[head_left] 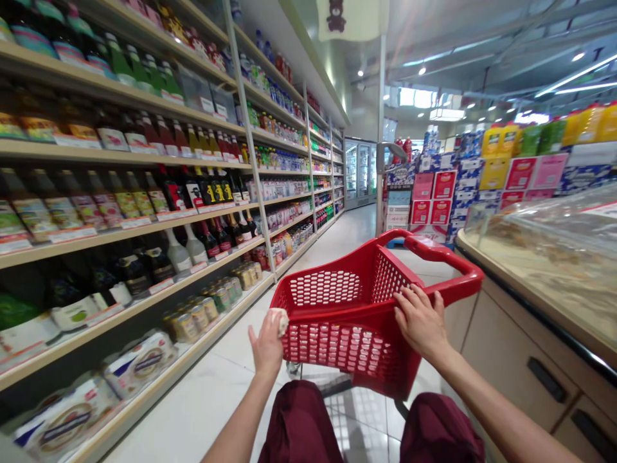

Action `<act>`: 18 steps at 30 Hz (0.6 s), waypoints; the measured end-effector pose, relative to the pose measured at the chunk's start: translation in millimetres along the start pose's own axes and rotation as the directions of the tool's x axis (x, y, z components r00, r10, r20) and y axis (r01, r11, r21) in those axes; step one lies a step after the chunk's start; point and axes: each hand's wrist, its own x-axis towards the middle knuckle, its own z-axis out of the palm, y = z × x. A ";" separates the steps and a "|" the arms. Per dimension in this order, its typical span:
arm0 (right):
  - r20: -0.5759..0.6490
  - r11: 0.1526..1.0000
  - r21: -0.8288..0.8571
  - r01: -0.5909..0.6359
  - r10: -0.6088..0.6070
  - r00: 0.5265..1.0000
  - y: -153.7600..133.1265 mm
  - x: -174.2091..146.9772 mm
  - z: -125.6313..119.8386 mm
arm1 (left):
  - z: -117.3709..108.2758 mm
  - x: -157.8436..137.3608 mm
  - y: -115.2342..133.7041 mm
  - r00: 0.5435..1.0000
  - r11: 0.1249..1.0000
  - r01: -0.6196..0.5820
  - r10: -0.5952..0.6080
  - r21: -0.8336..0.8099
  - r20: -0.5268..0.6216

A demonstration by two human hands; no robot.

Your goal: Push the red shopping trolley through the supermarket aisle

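Observation:
A red plastic shopping cart (337,315) stands sideways right in front of my knees, its basket holding nothing that I can see. My left hand (268,344) is at the basket's left end, closed on a crumpled whitish cloth (279,320) that touches the rim corner. On the near side wall by the handle rests my right hand (421,321), fingers spread over the upper rim. The cart's red handle (457,267) curves away to the right. Below the basket, a caster and dark frame parts show only partly.
Shelves (130,154) of bottles and cans line the left side. Close on the right is a wooden counter (511,347) with a clear cover. Stacked drink cartons (431,199) stand behind the cart. A tiled aisle (357,222) leads to glass-door fridges (360,168).

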 end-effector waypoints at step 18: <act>-0.014 0.998 -0.056 0.007 -0.008 1.000 28.3 8.1 -2.5 | 0.3 7.3 90.0 0.919 0.907 -0.370 0.389 -0.202 0.059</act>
